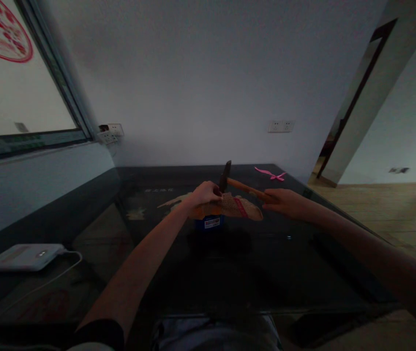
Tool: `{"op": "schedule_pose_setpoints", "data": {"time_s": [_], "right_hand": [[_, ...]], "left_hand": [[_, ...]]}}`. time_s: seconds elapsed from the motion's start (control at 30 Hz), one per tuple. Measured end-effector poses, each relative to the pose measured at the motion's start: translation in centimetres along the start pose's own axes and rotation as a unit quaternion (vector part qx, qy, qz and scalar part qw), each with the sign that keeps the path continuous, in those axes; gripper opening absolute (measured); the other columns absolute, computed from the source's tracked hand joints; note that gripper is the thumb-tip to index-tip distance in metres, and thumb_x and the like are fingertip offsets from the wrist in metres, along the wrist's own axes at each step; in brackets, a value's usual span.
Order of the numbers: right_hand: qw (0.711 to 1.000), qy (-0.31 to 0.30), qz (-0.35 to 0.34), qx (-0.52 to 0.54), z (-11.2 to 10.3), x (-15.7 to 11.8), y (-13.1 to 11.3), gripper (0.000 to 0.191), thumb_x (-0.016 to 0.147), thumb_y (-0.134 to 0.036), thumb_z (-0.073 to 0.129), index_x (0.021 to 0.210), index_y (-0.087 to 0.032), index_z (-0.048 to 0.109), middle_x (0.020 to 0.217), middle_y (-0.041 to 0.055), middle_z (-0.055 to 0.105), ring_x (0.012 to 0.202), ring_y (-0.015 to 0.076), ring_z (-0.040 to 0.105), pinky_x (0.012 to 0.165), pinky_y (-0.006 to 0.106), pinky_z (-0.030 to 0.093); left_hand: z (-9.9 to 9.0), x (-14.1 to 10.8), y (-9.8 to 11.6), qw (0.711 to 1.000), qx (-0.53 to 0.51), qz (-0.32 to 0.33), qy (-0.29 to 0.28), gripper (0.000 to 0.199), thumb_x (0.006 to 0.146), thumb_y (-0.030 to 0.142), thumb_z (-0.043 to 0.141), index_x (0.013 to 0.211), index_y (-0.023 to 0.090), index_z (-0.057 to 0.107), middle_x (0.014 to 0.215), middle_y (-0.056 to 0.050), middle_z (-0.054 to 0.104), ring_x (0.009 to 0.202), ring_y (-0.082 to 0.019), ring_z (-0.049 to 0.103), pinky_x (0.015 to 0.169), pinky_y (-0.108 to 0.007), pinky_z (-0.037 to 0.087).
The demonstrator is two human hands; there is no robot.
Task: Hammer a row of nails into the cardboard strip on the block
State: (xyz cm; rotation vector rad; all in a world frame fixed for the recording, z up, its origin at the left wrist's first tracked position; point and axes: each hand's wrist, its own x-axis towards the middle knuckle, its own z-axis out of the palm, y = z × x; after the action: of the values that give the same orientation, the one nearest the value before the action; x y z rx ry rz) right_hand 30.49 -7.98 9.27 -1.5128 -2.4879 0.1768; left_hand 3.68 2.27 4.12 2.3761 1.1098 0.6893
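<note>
My right hand [284, 204] is wrapped round the wooden handle of a hammer [244, 186]. The hammer's dark head is just above and beside the fingers of my left hand [205, 192]. Those fingers are pinched together at the upper side of a tan, speckled, sole-shaped piece [229, 205] with a red band near its right end. Whether they grip the piece or something small on it, I cannot make out. Beneath the piece is a blue box [209, 223] with a white label. My left forearm hides part of the piece's left side.
Everything stands on a glossy black table [178, 273]. A pink ribbon [275, 176] lies at its far right. On the left is a white device [28, 257] with a cable [72, 252]. A wall with sockets [281, 126] rises behind the table.
</note>
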Motion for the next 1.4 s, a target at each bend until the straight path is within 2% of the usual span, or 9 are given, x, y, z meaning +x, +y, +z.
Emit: {"op": "schedule_pose_setpoints", "data": {"time_s": [0.13, 0.3, 0.5, 0.7, 0.87, 1.07, 1.27, 1.4], "right_hand": [[1.000, 0.015, 0.007, -0.004, -0.11, -0.09, -0.24, 0.014, 0.078, -0.032, 0.051, 0.074, -0.019, 0.049, 0.063, -0.0006, 0.050, 0.056, 0.0136, 0.049, 0.049, 0.024, 0.031], [1.000, -0.024, 0.006, 0.002, 0.03, -0.18, -0.47, 0.014, 0.077, -0.032, 0.051, 0.072, -0.019, 0.049, 0.065, 0.0009, 0.053, 0.058, 0.0147, 0.050, 0.051, 0.025, 0.031], [1.000, 0.017, 0.013, -0.008, 0.21, -0.12, 0.11, 0.017, 0.078, -0.035, 0.050, 0.074, -0.019, 0.048, 0.066, 0.0011, 0.052, 0.059, 0.0151, 0.050, 0.051, 0.025, 0.031], [1.000, -0.023, 0.004, 0.004, 0.58, 0.02, -0.08, 0.013, 0.077, -0.031, 0.051, 0.074, -0.019, 0.050, 0.068, 0.0020, 0.054, 0.060, 0.0152, 0.050, 0.052, 0.025, 0.031], [1.000, -0.001, 0.013, 0.004, 0.29, -0.01, -0.19, 0.014, 0.078, -0.032, 0.051, 0.076, -0.018, 0.048, 0.068, 0.0016, 0.052, 0.061, 0.0153, 0.050, 0.052, 0.025, 0.032], [0.999, -0.038, 0.013, 0.015, 0.49, -0.08, -0.74, 0.010, 0.077, -0.028, 0.050, 0.075, -0.018, 0.050, 0.068, 0.0025, 0.054, 0.062, 0.0159, 0.051, 0.053, 0.025, 0.032], [1.000, -0.004, 0.016, 0.007, 0.34, -0.19, -0.45, 0.013, 0.078, -0.031, 0.050, 0.074, -0.019, 0.048, 0.066, 0.0010, 0.052, 0.059, 0.0145, 0.049, 0.052, 0.025, 0.031], [1.000, -0.031, 0.004, 0.004, 0.42, -0.13, -0.39, 0.012, 0.079, -0.030, 0.049, 0.074, -0.019, 0.048, 0.067, 0.0012, 0.052, 0.060, 0.0143, 0.050, 0.052, 0.024, 0.032]], "left_hand": [[0.01, 0.10, -0.08, 1.000, 0.015, -0.009, -0.002, 0.024, 0.065, 0.026, 0.061, 0.078, 0.007, 0.070, 0.071, -0.008, 0.068, 0.065, -0.018, 0.060, 0.058, -0.024, 0.043], [-0.17, -0.04, -0.08, 1.000, 0.011, 0.021, -0.011, 0.026, 0.066, 0.028, 0.061, 0.081, 0.009, 0.070, 0.076, -0.007, 0.069, 0.069, -0.018, 0.061, 0.060, -0.024, 0.043], [-0.11, 0.01, 0.01, 1.000, 0.027, -0.003, -0.011, 0.021, 0.065, 0.025, 0.061, 0.077, 0.009, 0.070, 0.070, -0.007, 0.068, 0.065, -0.017, 0.060, 0.060, -0.025, 0.044], [-0.01, 0.24, -0.48, 1.000, -0.004, 0.019, -0.014, 0.024, 0.064, 0.024, 0.064, 0.082, 0.009, 0.069, 0.077, -0.006, 0.069, 0.068, -0.017, 0.061, 0.062, -0.025, 0.045], [0.02, 0.28, -0.69, 1.000, -0.002, 0.003, -0.013, 0.021, 0.064, 0.024, 0.063, 0.077, 0.008, 0.069, 0.070, -0.007, 0.067, 0.065, -0.017, 0.060, 0.059, -0.025, 0.043], [-0.01, 0.26, -0.57, 1.000, -0.017, 0.003, -0.023, 0.024, 0.064, 0.022, 0.064, 0.082, 0.008, 0.070, 0.076, -0.008, 0.068, 0.067, -0.017, 0.060, 0.059, -0.025, 0.043], [0.06, 0.22, -0.55, 1.000, -0.021, -0.015, -0.013, 0.021, 0.063, 0.024, 0.064, 0.076, 0.008, 0.069, 0.068, -0.006, 0.066, 0.064, -0.017, 0.060, 0.057, -0.024, 0.042], [0.10, 0.26, -0.70, 0.999, -0.030, -0.005, -0.022, 0.024, 0.062, 0.023, 0.064, 0.080, 0.007, 0.070, 0.074, -0.008, 0.068, 0.066, -0.017, 0.060, 0.057, -0.024, 0.042]]}}
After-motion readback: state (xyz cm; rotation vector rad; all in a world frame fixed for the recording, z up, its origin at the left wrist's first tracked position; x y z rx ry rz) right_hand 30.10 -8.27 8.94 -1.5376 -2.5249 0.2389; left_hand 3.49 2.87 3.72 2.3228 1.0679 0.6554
